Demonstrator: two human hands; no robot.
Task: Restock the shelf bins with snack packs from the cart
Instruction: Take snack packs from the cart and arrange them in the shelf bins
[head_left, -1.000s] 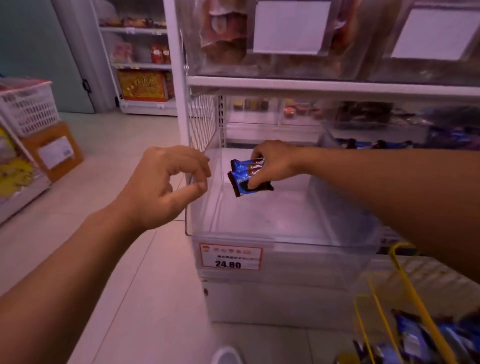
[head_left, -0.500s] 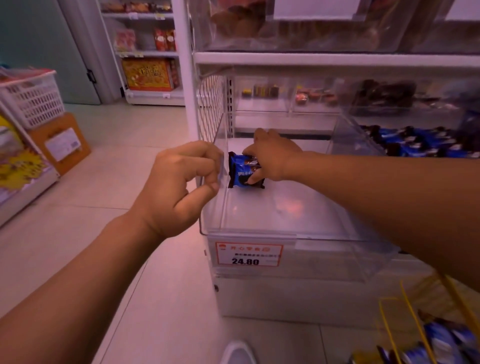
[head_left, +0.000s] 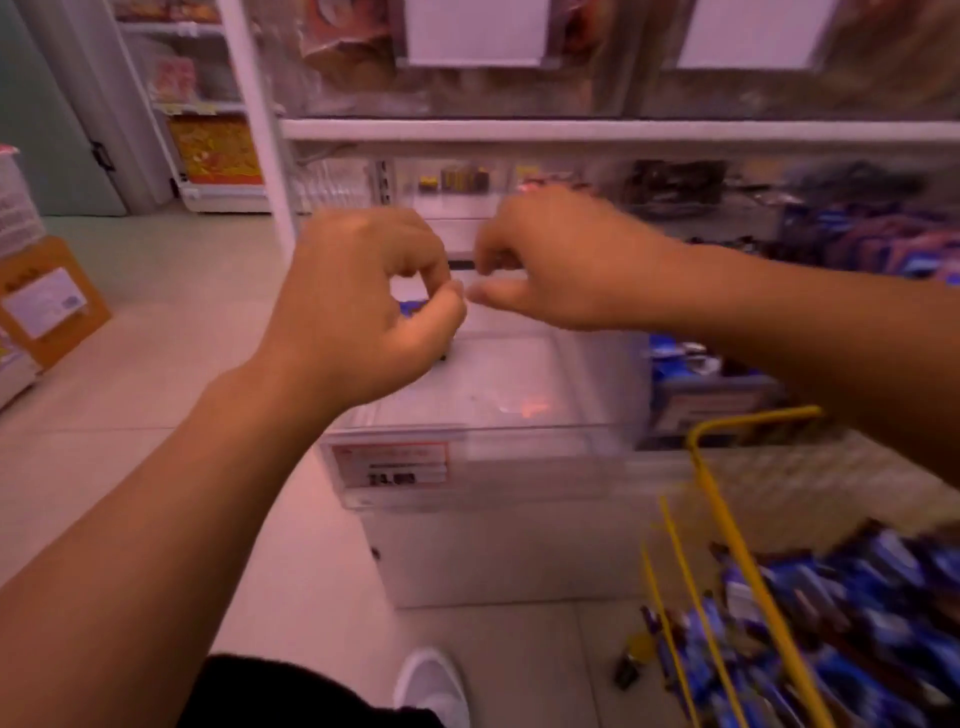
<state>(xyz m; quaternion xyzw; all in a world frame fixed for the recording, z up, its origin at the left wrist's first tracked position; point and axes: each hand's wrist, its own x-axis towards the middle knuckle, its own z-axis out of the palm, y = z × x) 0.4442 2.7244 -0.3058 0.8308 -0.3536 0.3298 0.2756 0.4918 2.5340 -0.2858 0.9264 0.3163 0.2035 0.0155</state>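
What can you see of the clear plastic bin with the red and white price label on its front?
The clear plastic bin is a wide, shallow, open-topped tray of transparent plastic, drawn out from under a white shelf. A red and white price label sits on its front left; the print is blurred. Its floor looks mostly bare, with a blue snack pack showing at the back left, largely hidden behind the left hand. The right hand hovers above the rear. Whether either hand touches the bin is unclear.
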